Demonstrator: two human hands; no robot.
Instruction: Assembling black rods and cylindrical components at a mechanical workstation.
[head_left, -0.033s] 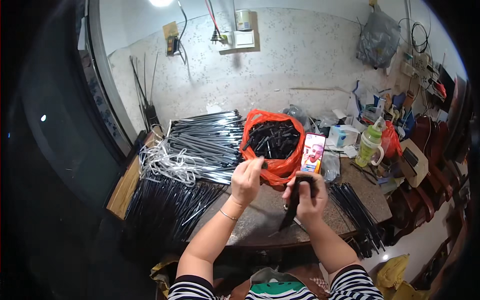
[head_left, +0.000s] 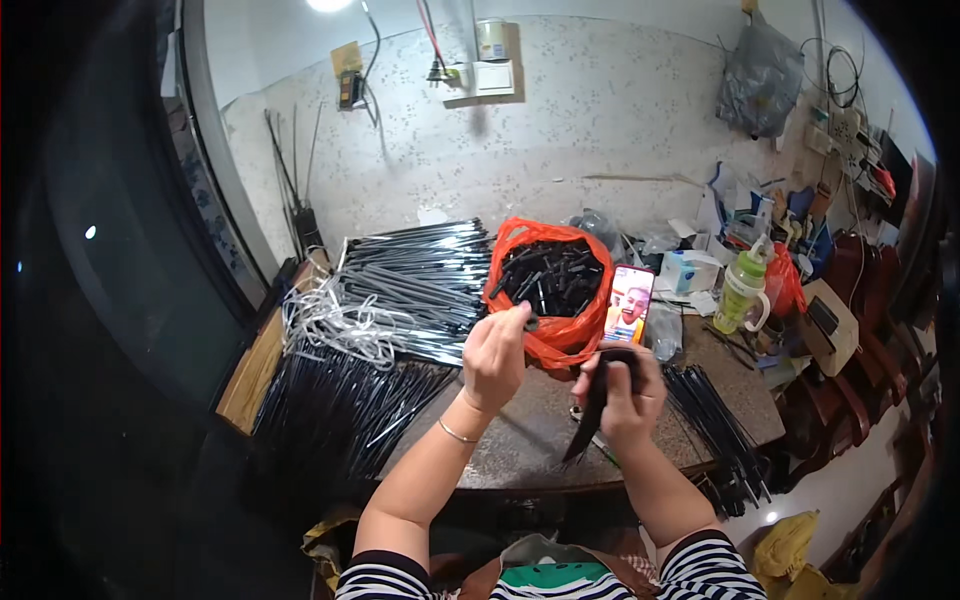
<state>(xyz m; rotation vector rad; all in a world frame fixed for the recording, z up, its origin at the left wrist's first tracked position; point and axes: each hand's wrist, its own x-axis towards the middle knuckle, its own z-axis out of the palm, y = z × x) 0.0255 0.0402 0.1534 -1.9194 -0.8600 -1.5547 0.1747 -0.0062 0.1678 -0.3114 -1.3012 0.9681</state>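
Observation:
My left hand [head_left: 494, 350] is closed in a pinch in front of the red plastic bag [head_left: 570, 335]. A small dark piece [head_left: 531, 324] shows at its fingertips; its kind is too small to make out. The bag stands with its top spread, full of short black tube-like pieces [head_left: 550, 275]. To the right, my right hand [head_left: 628, 395] is wrapped round a long black strip-like thing [head_left: 588, 420], which slants down toward the table's front edge and is blurred. Just behind that hand a phone [head_left: 627, 300] with a lit screen leans upright beside the bag.
Bundles of grey rods [head_left: 400, 265], tangled white strips [head_left: 345, 325] and thin black rods [head_left: 340, 410] cover the left of the table. More black rods [head_left: 715, 425] lie at the right edge. A green bottle [head_left: 738, 290], a tissue box [head_left: 688, 270] and clutter stand at the back right.
The black strip-like thing and my right hand have shifted slightly to the right. My left hand stays pinched, its fingertips a little higher. The whole view has moved slightly.

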